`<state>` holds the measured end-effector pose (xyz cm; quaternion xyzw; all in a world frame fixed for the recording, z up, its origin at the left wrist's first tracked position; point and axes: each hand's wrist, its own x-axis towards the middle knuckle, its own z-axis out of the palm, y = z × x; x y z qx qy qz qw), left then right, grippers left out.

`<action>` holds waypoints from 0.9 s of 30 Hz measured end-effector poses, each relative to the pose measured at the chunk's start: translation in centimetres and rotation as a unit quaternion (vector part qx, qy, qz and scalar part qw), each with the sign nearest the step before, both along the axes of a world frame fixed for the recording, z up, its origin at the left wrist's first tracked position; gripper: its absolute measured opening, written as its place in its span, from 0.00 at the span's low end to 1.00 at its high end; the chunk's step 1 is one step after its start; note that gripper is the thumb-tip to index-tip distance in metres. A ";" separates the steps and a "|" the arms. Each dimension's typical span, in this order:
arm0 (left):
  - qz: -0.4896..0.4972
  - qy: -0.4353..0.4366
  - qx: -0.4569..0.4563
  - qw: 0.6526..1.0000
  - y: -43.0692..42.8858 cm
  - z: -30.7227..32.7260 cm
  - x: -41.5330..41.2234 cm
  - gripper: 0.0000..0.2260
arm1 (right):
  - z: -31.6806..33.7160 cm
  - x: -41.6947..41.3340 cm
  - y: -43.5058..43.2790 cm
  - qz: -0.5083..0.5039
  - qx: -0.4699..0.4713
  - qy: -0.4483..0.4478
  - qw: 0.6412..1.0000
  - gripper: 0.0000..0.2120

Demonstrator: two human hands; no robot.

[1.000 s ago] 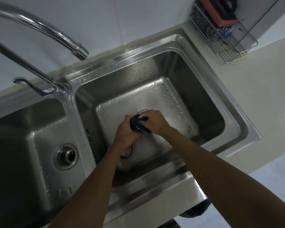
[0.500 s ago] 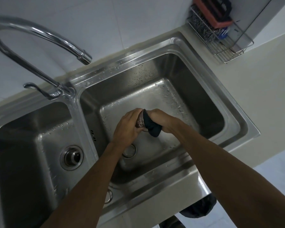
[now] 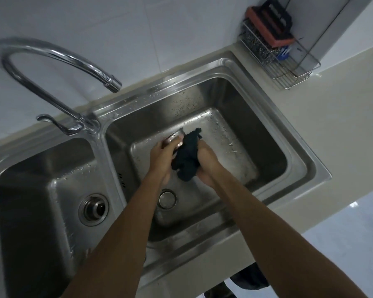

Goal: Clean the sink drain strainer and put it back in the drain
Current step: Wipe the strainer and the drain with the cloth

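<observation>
Faucet [image 3: 52, 67] arches over the divider; left hand [image 3: 162, 155] grips the strainer [image 3: 173, 137] above the right basin [image 3: 256, 117], right hand [image 3: 207, 162] clutches a dark cloth [image 3: 186, 155] against it. Open drain [image 3: 167, 198] below; wire rack [image 3: 289, 67] far right.

**Setting: domestic kitchen, sink area**

A double-bowl stainless steel sink [image 3: 274, 117] is set into a pale countertop [image 3: 342, 125]. A chrome gooseneck tap [image 3: 58, 59] with a single lever [image 3: 52, 122] is mounted behind the divider between the bowls. White wall tiles [image 3: 138, 35] are seen behind it. A wire rack [image 3: 289, 69] is placed at the corner of the counter, holding steel wool [image 3: 256, 47] and an orange-backed scrub brush [image 3: 276, 29]. A drain fitting [image 3: 93, 209] is seen in the left bowl, and an open drain [image 3: 167, 198] in the right bowl. Water droplets are scattered over the steel. Pale floor [image 3: 342, 244] is visible below the counter edge.
</observation>
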<state>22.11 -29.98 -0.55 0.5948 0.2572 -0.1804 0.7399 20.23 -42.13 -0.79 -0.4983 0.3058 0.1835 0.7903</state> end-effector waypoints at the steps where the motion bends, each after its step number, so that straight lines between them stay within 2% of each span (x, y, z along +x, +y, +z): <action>1: 0.013 0.026 -0.035 0.999 -0.5 0.4 -0.6 0.24 | 0.2 0.2 0.8 -0.019 -0.036 -0.013 0.999 0.15; 4: -0.003 0.054 -0.092 0.994 -1.3 0.9 -2.4 0.19 | 0.6 1.1 1.0 -0.051 -0.236 -0.032 0.970 0.17; 6: 0.004 0.042 -0.106 0.993 -1.3 1.1 -2.7 0.19 | 0.7 1.0 0.7 -0.039 -0.315 -0.033 0.948 0.15; 10: 0.051 0.078 -0.161 0.983 -1.4 2.2 -1.2 0.30 | 1.9 -1.6 3.5 0.030 -0.371 -0.176 0.911 0.09; 12: 0.042 0.071 -0.169 0.982 -1.5 2.4 -1.0 0.26 | 2.5 -0.7 3.5 0.004 -0.403 -0.208 0.891 0.10; 14: 0.020 0.043 -0.151 0.987 -1.3 2.6 -1.1 0.20 | 3.1 1.2 1.8 -0.040 -0.408 -0.170 0.896 0.11; 16: -0.010 0.019 -0.121 0.992 -0.7 2.4 -1.2 0.18 | 3.0 2.1 0.2 -0.048 -0.395 -0.134 0.908 0.10; 18: -0.015 0.003 -0.080 0.997 -0.1 2.1 -0.7 0.12 | 2.5 1.2 0.6 -0.005 -0.396 -0.159 0.905 0.09; 19: -0.010 -0.014 -0.031 0.999 0.4 1.8 -0.5 0.09 | 2.5 0.4 1.1 0.033 -0.412 -0.191 0.890 0.09; 20: -0.017 -0.045 0.059 0.997 1.1 1.4 -0.2 0.10 | 2.4 -0.3 1.3 0.070 -0.433 -0.223 0.871 0.09; 21: -0.044 -0.092 0.181 0.978 1.9 1.0 -0.1 0.14 | 2.1 -0.7 1.1 0.088 -0.458 -0.246 0.850 0.09; 22: -0.086 -0.146 0.288 0.942 2.8 0.6 -0.2 0.21 | 2.1 -0.7 0.5 0.087 -0.474 -0.255 0.838 0.08; 23: -0.131 -0.203 0.356 0.903 3.6 0.4 -0.3 0.27 | 2.3 -0.5 -0.1 0.080 -0.482 -0.255 0.834 0.08; 24: -0.171 -0.246 0.384 0.873 4.3 0.4 -0.4 0.32 | 2.6 -0.3 -0.6 0.084 -0.487 -0.256 0.831 0.08; 25: -0.205 -0.261 0.370 0.868 4.6 0.4 -0.6 0.34 | 2.7 -0.1 -0.8 0.108 -0.489 -0.265 0.824 0.09; 27: -0.252 -0.275 0.302 0.877 4.5 0.4 -0.9 0.34 | 2.9 -0.2 -0.3 0.189 -0.485 -0.320 0.791 0.09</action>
